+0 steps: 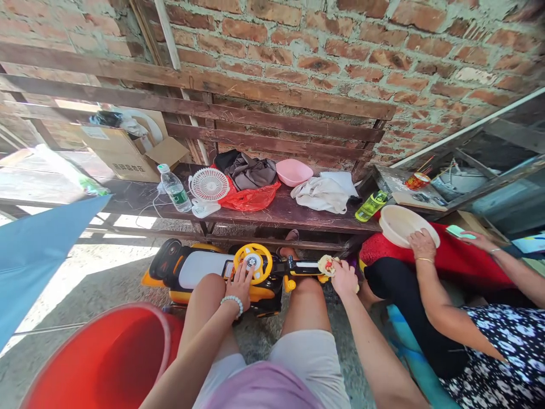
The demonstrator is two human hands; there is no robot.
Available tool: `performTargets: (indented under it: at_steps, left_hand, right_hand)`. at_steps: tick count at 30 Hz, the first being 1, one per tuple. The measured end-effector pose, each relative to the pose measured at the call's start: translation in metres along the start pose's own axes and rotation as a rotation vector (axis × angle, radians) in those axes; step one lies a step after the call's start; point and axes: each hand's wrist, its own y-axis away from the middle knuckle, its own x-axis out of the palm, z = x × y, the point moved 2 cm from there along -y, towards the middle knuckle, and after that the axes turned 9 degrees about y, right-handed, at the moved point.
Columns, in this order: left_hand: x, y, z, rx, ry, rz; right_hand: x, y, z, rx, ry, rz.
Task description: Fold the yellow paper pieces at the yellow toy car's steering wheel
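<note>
Right of the yellow toy steering wheel (254, 262), the filled flatbread (325, 266) sticks out from your right hand (346, 279), whose fingers curl around it, toward that wheel, on which your left hand (240, 284) lies with fingers spread.

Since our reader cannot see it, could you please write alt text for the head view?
A person's left hand lies on the yellow steering wheel of a toy car while their right hand holds pale food. Behind, a bottle, fan and pink bowl are on a wooden bench; at right, another person's hand holds a basin.
</note>
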Motion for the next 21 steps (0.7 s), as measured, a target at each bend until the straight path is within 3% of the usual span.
performTargets:
  at_steps: [3, 7, 10, 14, 17, 21]
  left_hand:
    - [0.002, -0.001, 0.000, -0.002, 0.026, -0.003]
    - [-0.001, 0.000, -0.002, -0.001, 0.048, 0.007]
    - [-0.007, 0.002, -0.004, -0.017, 0.049, 0.047]
    - [-0.012, 0.003, -0.007, -0.027, 0.064, 0.045]
    - [-0.012, 0.004, -0.008, -0.023, 0.072, 0.043]
    - [-0.012, 0.006, -0.006, -0.021, 0.072, 0.028]
  right_hand:
    - [0.011, 0.008, -0.011, 0.085, -0.163, 0.027]
    - [0.027, 0.029, -0.012, 0.311, -0.444, 0.071]
    - [0.023, 0.031, 0.003, 0.329, -0.405, 0.060]
    - [0.007, 0.033, 0.060, 0.169, -0.241, 0.154]
    - [0.006, 0.052, 0.107, 0.010, -0.184, 0.199]
    - [0.018, 0.082, 0.133, -0.291, -0.193, 0.194]
